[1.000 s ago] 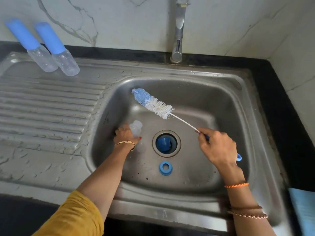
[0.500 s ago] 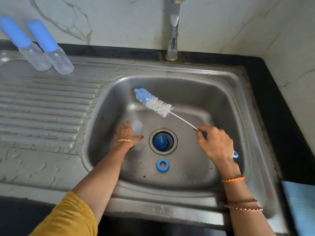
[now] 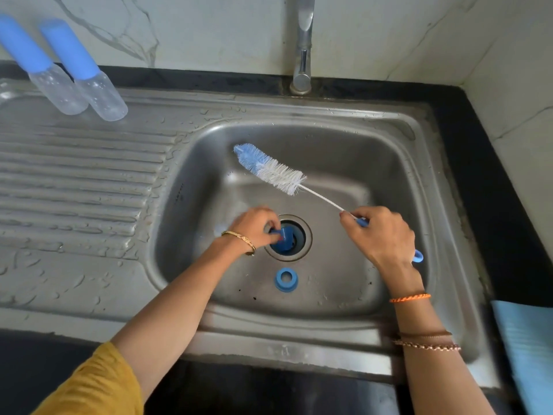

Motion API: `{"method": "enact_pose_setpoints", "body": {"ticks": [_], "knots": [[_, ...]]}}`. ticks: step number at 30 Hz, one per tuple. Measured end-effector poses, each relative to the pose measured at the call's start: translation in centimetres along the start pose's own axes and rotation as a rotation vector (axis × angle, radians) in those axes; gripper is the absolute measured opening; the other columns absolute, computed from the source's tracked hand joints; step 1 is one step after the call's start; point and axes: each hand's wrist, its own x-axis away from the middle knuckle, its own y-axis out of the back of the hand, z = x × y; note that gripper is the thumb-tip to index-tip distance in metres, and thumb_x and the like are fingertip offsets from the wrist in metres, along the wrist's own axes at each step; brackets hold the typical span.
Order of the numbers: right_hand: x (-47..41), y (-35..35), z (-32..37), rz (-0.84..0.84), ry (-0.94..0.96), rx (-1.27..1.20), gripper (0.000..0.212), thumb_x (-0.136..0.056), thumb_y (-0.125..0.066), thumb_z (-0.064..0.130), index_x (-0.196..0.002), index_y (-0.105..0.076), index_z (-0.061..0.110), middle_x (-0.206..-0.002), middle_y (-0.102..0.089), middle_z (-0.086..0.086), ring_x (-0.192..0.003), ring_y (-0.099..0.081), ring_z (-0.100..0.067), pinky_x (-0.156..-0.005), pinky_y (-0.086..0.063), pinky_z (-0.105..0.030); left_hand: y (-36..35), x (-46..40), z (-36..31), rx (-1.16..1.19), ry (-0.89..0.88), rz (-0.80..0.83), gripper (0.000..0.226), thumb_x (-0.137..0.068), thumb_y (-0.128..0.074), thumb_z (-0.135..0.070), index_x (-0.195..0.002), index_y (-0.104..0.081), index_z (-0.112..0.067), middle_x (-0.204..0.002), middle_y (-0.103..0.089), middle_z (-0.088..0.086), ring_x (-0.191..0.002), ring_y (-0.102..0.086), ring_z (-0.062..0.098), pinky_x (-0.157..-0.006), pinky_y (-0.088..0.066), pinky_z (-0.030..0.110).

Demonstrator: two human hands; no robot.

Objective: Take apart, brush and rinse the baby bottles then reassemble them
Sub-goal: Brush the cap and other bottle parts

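i see a steel sink (image 3: 413, 163) set in a black counter (image 3: 490, 181), with pale marble-veined wall (image 3: 209, 31) behind and to the right. the ribbed drainboard (image 3: 74, 181) on the left is beaded with water. a tap (image 3: 302, 46) rises from the counter's back edge, behind the basin.

my left hand (image 3: 254, 227) is down at the drain (image 3: 302, 253), fingers curled and pinching a blue cap (image 3: 285, 236) that sits in the drain opening. just left of that hand there is a pale blur (image 3: 220, 230), maybe a clear teat, but i can't tell. a blue ring (image 3: 286, 279) lies flat on the basin floor, near the drain on my side, apart from both hands.

my right hand (image 3: 381, 235) has its fingers closed around the blue handle of the brush (image 3: 270, 169); the handle's loop pokes out past my wrist, and the bristle head points up and left above the basin floor.

two bottles (image 3: 83, 85), clear with blue covers on, stand side by side at the drainboard's far left corner. a blue cloth (image 3: 526, 354) lies at the right edge.
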Motion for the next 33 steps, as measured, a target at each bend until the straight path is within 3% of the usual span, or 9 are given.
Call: {"method": "enact_pose_setpoints", "body": {"ticks": [3, 6, 10, 16, 19, 23, 26, 29, 33], "knots": [[-0.1, 0.0, -0.1, 0.005, -0.011, 0.0, 0.033, -0.087, -0.05, 0.038, -0.072, -0.065, 0.012, -0.066, -0.059, -0.007, -0.067, -0.055, -0.029, -0.054, -0.032, -0.027, -2.5, 0.2, -1.8, -0.128, -0.147, 0.401, 0.048, -0.074, -0.076, -0.029, -0.118, -0.061, -0.018, -0.115, -0.057, 0.004, -0.105, -0.056, 0.022, -0.084, -0.043, 0.027], [-0.1, 0.0, -0.1, 0.009, -0.004, -0.004, 0.032, -0.088, -0.05, 0.039, -0.076, -0.068, 0.015, -0.07, -0.06, -0.006, -0.068, -0.053, -0.027, -0.059, -0.035, -0.027, -4.6, 0.5, -2.8, -0.353, -0.312, 0.595, 0.061, -0.078, -0.072, -0.027, -0.133, -0.047, -0.02, -0.13, -0.043, 0.004, -0.116, -0.046, 0.023, -0.087, -0.042, 0.031], [-0.1, -0.2, -0.2, 0.011, 0.022, 0.006, 0.033, -0.089, -0.049, 0.04, -0.079, -0.069, 0.015, -0.073, -0.062, -0.005, -0.067, -0.053, -0.025, -0.06, -0.037, -0.027, -5.5, 0.7, -2.6, -0.469, -0.418, 0.639, 0.051, -0.082, -0.068, -0.022, -0.13, -0.05, -0.017, -0.129, -0.043, 0.005, -0.117, -0.043, 0.024, -0.087, -0.041, 0.033], [-0.2, -0.2, -0.5, -0.015, 0.04, -0.013, 0.035, -0.09, -0.049, 0.04, -0.075, -0.067, 0.014, -0.066, -0.058, -0.002, -0.062, -0.051, -0.022, -0.052, -0.031, -0.024, -6.0, 0.3, -1.1, -0.48, -0.372, 0.59, 0.043, -0.086, -0.062, -0.023, -0.127, -0.051, -0.017, -0.124, -0.049, 0.007, -0.113, -0.046, 0.025, -0.087, -0.041, 0.034], [-0.2, 0.1, -0.8, -0.033, 0.023, -0.061, 0.034, -0.09, -0.049, 0.041, -0.069, -0.063, 0.018, -0.062, -0.054, -0.001, -0.065, -0.051, -0.024, -0.053, -0.03, -0.025, -4.9, 0.2, -1.3, -0.21, -0.316, 0.338, 0.039, -0.081, -0.064, -0.021, -0.119, -0.058, -0.014, -0.12, -0.053, 0.007, -0.109, -0.052, 0.024, -0.089, -0.039, 0.026], [-0.2, 0.5, -0.9, -0.141, 0.043, -0.229, 0.029, -0.088, -0.057, 0.036, -0.067, -0.065, 0.017, -0.057, -0.056, -0.003, -0.066, -0.053, -0.027, -0.057, -0.035, -0.028, -0.6, -0.1, -1.3, 0.4, -0.006, -0.27, 0.046, -0.068, -0.059, -0.039, -0.104, -0.067, -0.011, -0.098, -0.06, 0.001, -0.084, -0.057, 0.017, -0.075, -0.042, 0.018], [-0.1, 0.3, -0.7, -0.284, 0.165, -0.294, 0.025, -0.086, -0.062, 0.029, -0.07, -0.07, 0.011, -0.059, -0.061, -0.011, -0.061, -0.058, -0.032, -0.056, -0.043, -0.033, 4.1, 0.1, -0.4, 0.962, 0.331, -0.613, 0.021, -0.087, -0.059, -0.017, -0.106, -0.064, -0.011, -0.094, -0.059, 0.009, -0.079, -0.054, 0.02, -0.058, -0.048, 0.013], [-0.1, -0.4, -0.6, -0.412, 0.316, -0.275, 0.031, -0.082, -0.056, 0.036, -0.063, -0.069, 0.015, -0.05, -0.057, -0.004, -0.047, -0.055, -0.026, -0.046, -0.043, -0.03, 7.3, 1.1, 1.5, 1.5, 0.494, -0.744, 0.013, -0.093, -0.051, -0.014, -0.105, -0.055, -0.012, -0.086, -0.058, 0.007, -0.066, -0.063, 0.019, -0.055, -0.052, 0.017], [-0.1, -0.7, -0.9, -0.505, 0.465, -0.239, 0.031, -0.08, -0.052, 0.038, -0.061, -0.07, 0.02, -0.05, -0.058, 0.005, -0.042, -0.051, -0.014, -0.039, -0.039, -0.025, 8.8, 0.7, 3.6, 1.708, 0.452, -0.885, 0.011, -0.097, -0.047, -0.021, -0.096, -0.052, -0.011, -0.087, -0.059, 0.005, -0.063, -0.065, 0.013, -0.073, -0.054, 0.025]]}}
